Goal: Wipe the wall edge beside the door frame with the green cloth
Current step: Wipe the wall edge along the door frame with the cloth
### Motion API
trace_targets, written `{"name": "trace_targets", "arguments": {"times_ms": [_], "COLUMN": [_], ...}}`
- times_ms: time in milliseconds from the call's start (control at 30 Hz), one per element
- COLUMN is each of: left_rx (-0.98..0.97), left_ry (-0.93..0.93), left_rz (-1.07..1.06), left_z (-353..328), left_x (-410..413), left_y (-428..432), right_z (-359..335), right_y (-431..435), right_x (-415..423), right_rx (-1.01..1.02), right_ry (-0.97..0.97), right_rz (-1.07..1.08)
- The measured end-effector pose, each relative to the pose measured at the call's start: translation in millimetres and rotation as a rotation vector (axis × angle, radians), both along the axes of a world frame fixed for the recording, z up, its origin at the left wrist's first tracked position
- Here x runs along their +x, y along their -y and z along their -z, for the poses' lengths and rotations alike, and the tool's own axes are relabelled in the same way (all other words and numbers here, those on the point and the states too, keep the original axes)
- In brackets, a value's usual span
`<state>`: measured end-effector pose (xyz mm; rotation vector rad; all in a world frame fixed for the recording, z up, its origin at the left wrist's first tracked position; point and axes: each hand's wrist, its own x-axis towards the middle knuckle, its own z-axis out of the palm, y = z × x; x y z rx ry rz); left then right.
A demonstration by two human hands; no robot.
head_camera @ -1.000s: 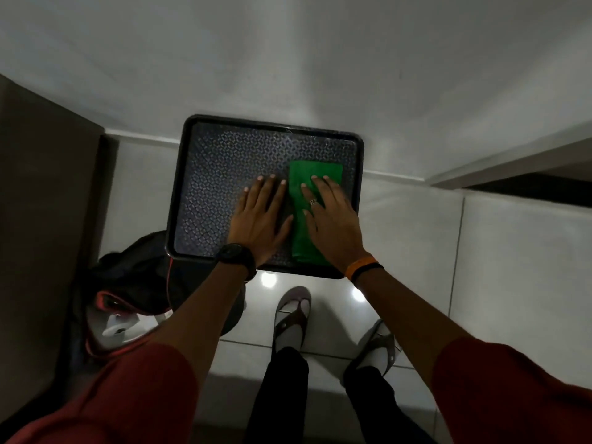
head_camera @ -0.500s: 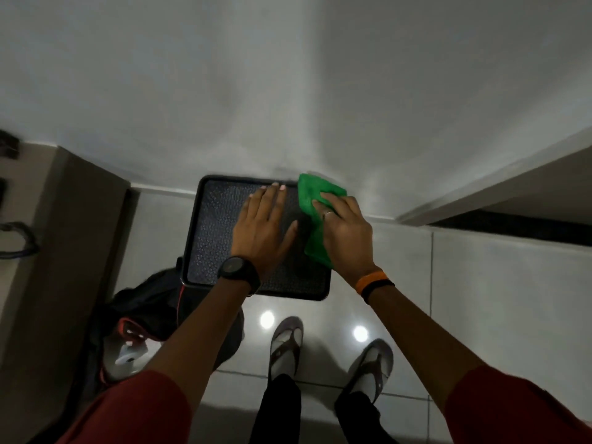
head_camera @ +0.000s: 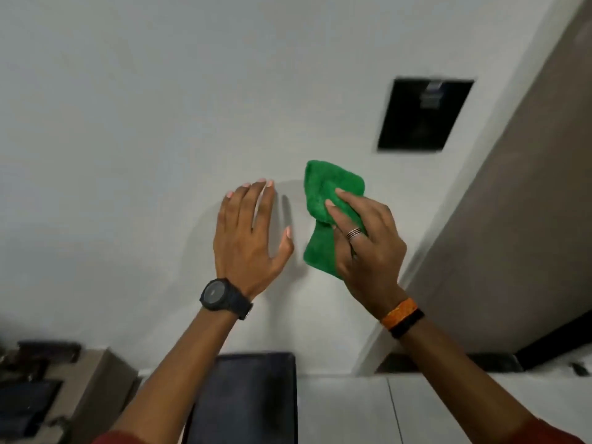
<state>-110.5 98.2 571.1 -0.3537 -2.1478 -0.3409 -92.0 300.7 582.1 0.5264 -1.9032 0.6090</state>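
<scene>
The right hand [head_camera: 368, 241] pinches the bunched green terry cloth [head_camera: 326, 213]; the left hand [head_camera: 250, 238] is spread empty. Flatten the cloth, press it along the white wall edge [head_camera: 413, 267] beside the brown door frame [head_camera: 512, 219].

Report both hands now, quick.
Left hand: open, fingers spread, holding nothing, in front of the white wall.
Right hand: closed on the green cloth.

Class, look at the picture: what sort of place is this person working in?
Probably a home hallway or entrance: a white painted wall, a brown door frame beside it, a tiled floor and a black tray below.
</scene>
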Motion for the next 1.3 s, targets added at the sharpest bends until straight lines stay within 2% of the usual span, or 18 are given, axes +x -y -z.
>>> {"name": "trace_targets", "arguments": {"times_ms": [33,233,433,567,767,833,900,967,1100,1200,1300], "left_rx": [-0.006,-0.04,-0.078,-0.112,-0.139,-0.144,-0.157,-0.177,-0.194,-0.189,-0.193], "left_ry": [-0.07,-0.267,-0.395,-0.462,-0.562,-0.571,-0.571,-0.547,-0.53,-0.565,-0.622], "left_rz": [0.014,0.012,0.014,0.024,0.052,0.057,0.064,0.062,0.037,0.056,0.053], "left_z": [-49.7,-227.2,-350.8,-408.1,-458.7,-466.7,-469.8,-471.0,-473.5,-474.1,-471.2], "left_x": [-3.5,-19.2,-34.6,-42.1,-51.1,-57.5,-67.0,-78.3,-100.5,-117.0,-128.1], "left_y": [-8.9,-51.6,-94.1,-126.2,-182.0,-198.6,-213.8,-226.4,-239.8,-245.1,-247.1], "right_z": [-45.4,-209.7,-325.3,-383.5,-456.1,-472.8,-476.2,-475.1,-493.9,-503.9,-488.7], "right_y": [-6.1,-28.0,-70.1,-107.6,-160.3,-174.6,-186.5,-195.0,-197.9,-199.6,-199.0], "right_x": [-2.1,-16.8,-31.6,-37.3,-43.1,-53.3,-65.7,-80.0,-96.9,-108.9,-111.4], "right_rx": [-0.022,-0.029,0.004,-0.018,-0.152,-0.102,0.0,0.022,0.004,0.042,0.042], "right_ry": [-0.076,-0.356,-0.565,-0.637,-0.783,-0.611,-0.326,-0.231,-0.382,-0.414,-0.424], "right_rz": [-0.002,0.091,0.202,0.287,0.359,0.401,0.417,0.37,0.38,0.493,0.51]}}
